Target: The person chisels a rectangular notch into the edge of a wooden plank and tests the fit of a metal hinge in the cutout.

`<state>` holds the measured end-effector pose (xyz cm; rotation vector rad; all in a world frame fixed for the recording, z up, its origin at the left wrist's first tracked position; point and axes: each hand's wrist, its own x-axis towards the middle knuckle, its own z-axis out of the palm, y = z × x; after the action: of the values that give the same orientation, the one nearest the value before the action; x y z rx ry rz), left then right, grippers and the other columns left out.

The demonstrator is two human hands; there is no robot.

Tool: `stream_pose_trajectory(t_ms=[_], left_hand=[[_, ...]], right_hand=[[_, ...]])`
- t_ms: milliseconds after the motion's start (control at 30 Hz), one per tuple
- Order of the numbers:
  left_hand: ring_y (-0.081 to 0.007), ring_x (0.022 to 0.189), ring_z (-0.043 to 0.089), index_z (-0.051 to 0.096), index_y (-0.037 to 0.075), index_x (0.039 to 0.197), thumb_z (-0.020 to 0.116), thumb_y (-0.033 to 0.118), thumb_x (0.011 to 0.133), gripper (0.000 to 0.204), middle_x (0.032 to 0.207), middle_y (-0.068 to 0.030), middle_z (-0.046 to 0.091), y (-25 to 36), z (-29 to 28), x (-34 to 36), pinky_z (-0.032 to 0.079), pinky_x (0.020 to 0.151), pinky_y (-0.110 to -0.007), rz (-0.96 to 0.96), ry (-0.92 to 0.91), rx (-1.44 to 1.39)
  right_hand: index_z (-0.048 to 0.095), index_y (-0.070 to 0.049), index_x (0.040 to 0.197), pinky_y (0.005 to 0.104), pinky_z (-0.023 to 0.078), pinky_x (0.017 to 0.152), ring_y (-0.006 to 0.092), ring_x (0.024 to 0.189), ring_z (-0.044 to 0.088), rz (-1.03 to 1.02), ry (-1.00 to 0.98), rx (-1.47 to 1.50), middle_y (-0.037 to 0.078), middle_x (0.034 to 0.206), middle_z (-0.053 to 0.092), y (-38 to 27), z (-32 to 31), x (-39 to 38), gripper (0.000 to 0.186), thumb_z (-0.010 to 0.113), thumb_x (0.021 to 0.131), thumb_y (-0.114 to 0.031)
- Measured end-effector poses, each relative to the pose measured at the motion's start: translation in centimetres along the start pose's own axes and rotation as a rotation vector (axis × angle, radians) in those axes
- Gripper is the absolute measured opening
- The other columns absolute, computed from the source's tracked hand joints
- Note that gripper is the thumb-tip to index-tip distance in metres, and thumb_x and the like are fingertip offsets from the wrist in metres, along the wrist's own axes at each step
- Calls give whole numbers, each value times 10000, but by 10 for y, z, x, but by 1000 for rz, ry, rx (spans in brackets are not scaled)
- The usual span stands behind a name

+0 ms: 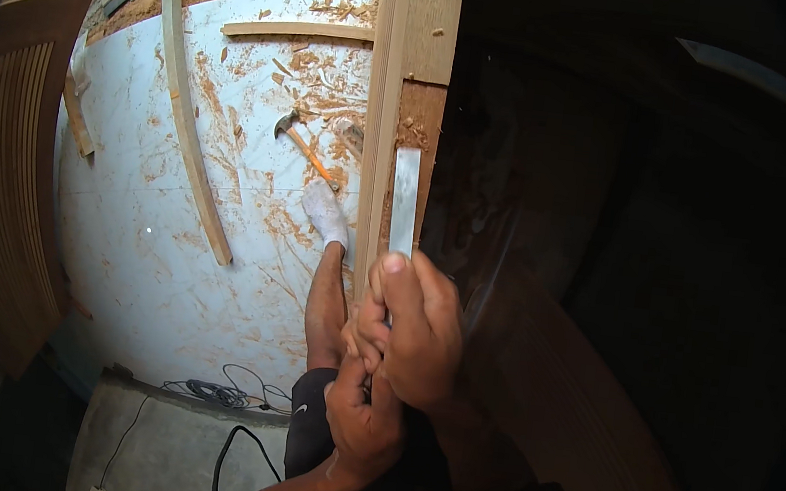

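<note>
A flat, bright metal chisel (404, 198) lies along the narrow edge of a wooden door or board (385, 99), its tip pointing away from me. Under the blade is a shallow recess (419, 103) cut into that edge, with wood crumbs at its far end. My right hand (421, 336) wraps round the chisel, thumb stretched along the blade. Closer to my body, my left hand (363, 426) is closed at the chisel's rear end. Both hands hide the handle.
A claw hammer (307, 150) with an orange handle lies on the shaving-strewn white floor (122, 244), by a foot in a white sock (324, 211). Nearby are a long wood strip (190, 116), a short strip (291, 32), a slatted brown panel (9, 173) and coiled black cable (221, 393).
</note>
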<state>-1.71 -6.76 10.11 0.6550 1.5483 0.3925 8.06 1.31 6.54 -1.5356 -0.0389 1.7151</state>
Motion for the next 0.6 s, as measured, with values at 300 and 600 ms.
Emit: stream_pose_trajectory(t_ms=[300,600], left_hand=[[-88,808,608,617,-64,1133,512,255,1110,337,913,-63,686,2,-1,-1,480,695,-245,-3,-2,13],[-106,857,617,611,-67,1181,501,255,1114,346,963,-74,685,6,6,12,492,729,-254,65,3,46]], right_hand=[[411,-72,814,295,420,449,93,412,372,24,5,30,9,559,385,0,1,1,403,413,1143,-305],[410,-70,797,290,404,438,88,415,368,50,5,47,6,554,387,-6,-1,4,418,422,1141,-306]])
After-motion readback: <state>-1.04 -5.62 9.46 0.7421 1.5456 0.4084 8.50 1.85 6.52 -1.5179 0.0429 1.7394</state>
